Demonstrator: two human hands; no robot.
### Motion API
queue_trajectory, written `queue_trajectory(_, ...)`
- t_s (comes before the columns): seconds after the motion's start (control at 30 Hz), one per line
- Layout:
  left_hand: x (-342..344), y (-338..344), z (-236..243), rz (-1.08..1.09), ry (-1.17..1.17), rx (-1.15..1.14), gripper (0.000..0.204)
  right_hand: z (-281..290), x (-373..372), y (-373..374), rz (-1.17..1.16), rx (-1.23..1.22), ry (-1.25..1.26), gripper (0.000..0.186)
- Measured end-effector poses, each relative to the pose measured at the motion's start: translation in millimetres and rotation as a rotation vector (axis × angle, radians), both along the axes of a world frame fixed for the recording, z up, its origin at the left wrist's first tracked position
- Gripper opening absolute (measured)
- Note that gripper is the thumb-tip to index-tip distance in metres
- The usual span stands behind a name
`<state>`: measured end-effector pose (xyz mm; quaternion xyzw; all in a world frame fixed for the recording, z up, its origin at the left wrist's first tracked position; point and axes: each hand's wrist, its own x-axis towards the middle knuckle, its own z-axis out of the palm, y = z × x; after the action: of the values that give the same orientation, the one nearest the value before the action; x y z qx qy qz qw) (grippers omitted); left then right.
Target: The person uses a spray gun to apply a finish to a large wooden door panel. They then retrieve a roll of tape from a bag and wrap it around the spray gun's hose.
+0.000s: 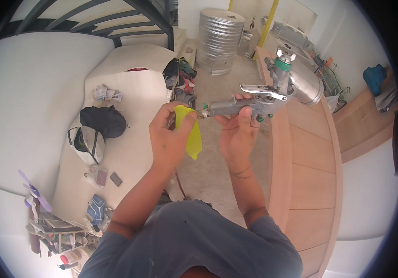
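Observation:
A grey metal spray gun (265,109) is held sideways in front of me, its silver cup (308,84) on the right. My right hand (238,136) is closed around the handle from below, with the thumb along the body. On top the chrome trigger (259,89) stands free of my fingers. My left hand (167,136) pinches a yellow-green cloth (192,139), close to the brass fitting (202,113) at the handle's left end. The cloth hangs down from the fingers. Whether it touches the fitting, I cannot tell.
A long wooden panel (310,162) lies along my right. To the left, a beige sheet (134,162) bears a black bag (104,121) and a white bag (87,144). A silver foil roll (220,41) stands at the back. A purple-bladed fan (34,191) is lower left.

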<state>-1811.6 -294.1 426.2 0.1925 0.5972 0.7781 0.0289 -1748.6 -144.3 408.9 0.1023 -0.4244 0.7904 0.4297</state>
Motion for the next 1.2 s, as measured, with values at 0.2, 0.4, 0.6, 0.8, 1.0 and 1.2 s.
queue_trajectory(0.2,-16.1,-13.1,11.6,-0.377,-0.308,-0.219,0.027,-9.3,10.0,-3.3,0.056,0.013,0.059,0.046)
queue_trajectory(0.4,-10.1,-12.3,-9.8,-0.052,-0.034,-0.122,0.031,-3.6,16.3,-0.1,0.055,-0.018,-0.054,0.047)
queue_trajectory(0.6,6.7,-53.8,1.0,0.117,1.02,-0.599,0.041,-7.9,16.4,6.2,0.034,-0.123,-0.062,0.044)
queue_trajectory(0.8,15.0,-29.3,0.8,0.011,1.024,-0.842,0.022,-9.8,21.9,1.7,0.009,-0.036,-0.124,0.045)
queue_trajectory(1.0,-0.1,-30.0,-5.4,-0.073,1.22,-0.899,0.022,2.8,33.9,-8.3,-0.031,0.103,-0.268,0.041)
queue_trajectory(1.2,1.8,-24.5,-23.3,-0.113,1.064,-0.825,0.029,1.6,32.0,1.8,-0.002,0.029,-0.303,0.045)
